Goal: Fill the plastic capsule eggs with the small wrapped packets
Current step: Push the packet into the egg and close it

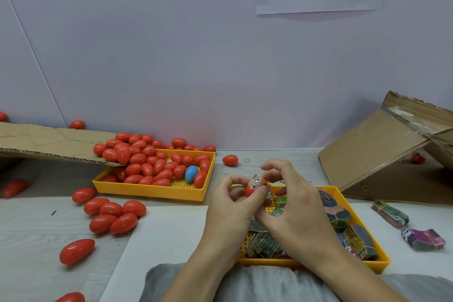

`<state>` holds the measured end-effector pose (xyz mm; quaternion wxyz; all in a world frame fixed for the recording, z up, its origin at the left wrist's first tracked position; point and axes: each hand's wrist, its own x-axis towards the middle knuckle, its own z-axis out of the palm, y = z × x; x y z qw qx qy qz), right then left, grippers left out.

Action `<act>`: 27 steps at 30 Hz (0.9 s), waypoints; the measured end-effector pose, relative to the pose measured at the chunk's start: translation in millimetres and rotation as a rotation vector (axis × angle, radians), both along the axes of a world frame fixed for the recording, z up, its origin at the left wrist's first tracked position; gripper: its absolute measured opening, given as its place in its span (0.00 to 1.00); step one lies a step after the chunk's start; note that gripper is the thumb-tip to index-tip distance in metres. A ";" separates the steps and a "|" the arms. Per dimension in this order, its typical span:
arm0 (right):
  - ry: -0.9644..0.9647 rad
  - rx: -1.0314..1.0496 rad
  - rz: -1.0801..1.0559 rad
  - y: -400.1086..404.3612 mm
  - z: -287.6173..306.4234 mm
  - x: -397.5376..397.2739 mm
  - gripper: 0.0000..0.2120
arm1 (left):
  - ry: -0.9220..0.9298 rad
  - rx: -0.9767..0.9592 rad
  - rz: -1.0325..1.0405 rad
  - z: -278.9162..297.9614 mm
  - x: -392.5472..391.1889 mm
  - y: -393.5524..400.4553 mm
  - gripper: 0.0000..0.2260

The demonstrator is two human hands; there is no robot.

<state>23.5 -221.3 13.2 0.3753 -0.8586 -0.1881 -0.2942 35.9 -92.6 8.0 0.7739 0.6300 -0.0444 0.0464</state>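
My left hand grips a red egg half between thumb and fingers, above the near yellow tray. A silvery wrapped packet sticks out of the egg's open top. My right hand pinches that packet with its fingertips. Several colourful packets lie in the near tray under my hands. A second yellow tray farther left holds many red eggs and one blue egg.
Loose red eggs lie on the table at left, one beside a rubber band. A cardboard flap overhangs the far tray. A tilted cardboard box stands at right, with banded packet bundles near it.
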 end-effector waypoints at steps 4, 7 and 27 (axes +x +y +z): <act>-0.010 0.029 0.025 0.7 0.9 -0.1 0.27 | 0.029 -0.064 -0.036 2.0 0.0 0.0 0.09; -0.005 0.030 0.030 0.8 0.6 -0.4 0.29 | 0.027 -0.081 -0.055 5.4 -0.8 -0.5 0.08; 0.048 0.091 0.067 -2.6 0.4 1.5 0.27 | -0.021 0.018 -0.100 5.5 -3.9 -0.7 0.08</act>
